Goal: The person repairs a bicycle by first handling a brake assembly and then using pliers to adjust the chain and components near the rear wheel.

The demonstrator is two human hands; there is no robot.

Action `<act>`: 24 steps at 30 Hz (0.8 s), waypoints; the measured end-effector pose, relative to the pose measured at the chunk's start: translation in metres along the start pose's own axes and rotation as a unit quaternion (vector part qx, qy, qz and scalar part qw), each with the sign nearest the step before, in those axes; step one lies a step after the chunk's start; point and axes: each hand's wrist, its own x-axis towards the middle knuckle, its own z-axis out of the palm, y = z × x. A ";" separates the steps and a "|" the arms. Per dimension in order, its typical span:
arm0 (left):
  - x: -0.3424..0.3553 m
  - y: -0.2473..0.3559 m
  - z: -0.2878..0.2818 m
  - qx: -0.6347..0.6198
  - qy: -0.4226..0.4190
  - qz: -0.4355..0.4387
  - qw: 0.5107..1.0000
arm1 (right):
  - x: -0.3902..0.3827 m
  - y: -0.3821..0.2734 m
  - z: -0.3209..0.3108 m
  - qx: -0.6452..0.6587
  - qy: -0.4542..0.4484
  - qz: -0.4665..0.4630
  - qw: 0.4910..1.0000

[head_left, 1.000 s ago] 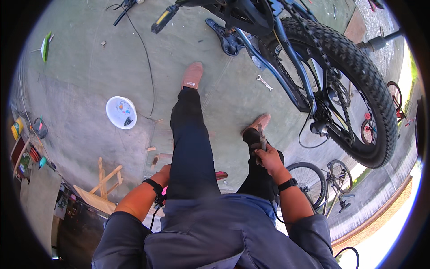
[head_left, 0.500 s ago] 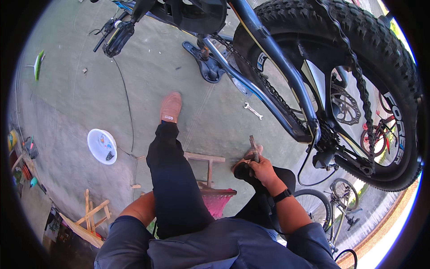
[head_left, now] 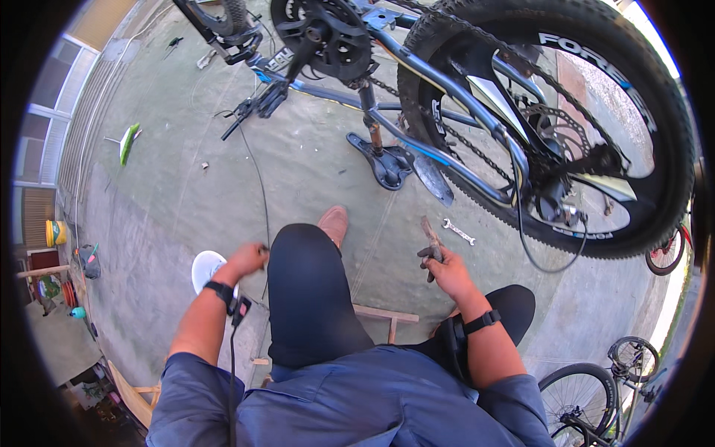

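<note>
My right hand [head_left: 447, 274], its fingers darkened, is closed round a narrow, dirty brown strip-shaped piece [head_left: 429, 229] that points up and away from me. Its exact kind is unclear. Just right of that piece a double open-ended wrench [head_left: 459, 232] lies on the floor. Out to the left, my left hand [head_left: 249, 260] hovers beside my knee with its fingers curled in. Whatever it may hold is hidden. Ahead stands an upside-down bicycle [head_left: 439, 153], its saddle [head_left: 381, 165] resting on the floor and its fat rear wheel [head_left: 655, 141] raised at the right.
A white basin [head_left: 202, 270] sits behind my left hand. A thin dark cable [head_left: 262, 175] runs across the floor. More bicycles [head_left: 588, 395] stand at the lower right, and a wooden frame [head_left: 387, 313] is below me. A yellow bucket [head_left: 56, 232] is at the far left.
My left hand has risen into view over the basin. My left knee is now bent high, and my right hand still grips the brown piece. The whole view has shifted, and the rear wheel has turned.
</note>
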 end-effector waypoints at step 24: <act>-0.063 0.296 0.009 -0.368 -0.117 0.376 0.842 | -0.048 -0.134 0.024 -0.236 0.041 -0.363 0.900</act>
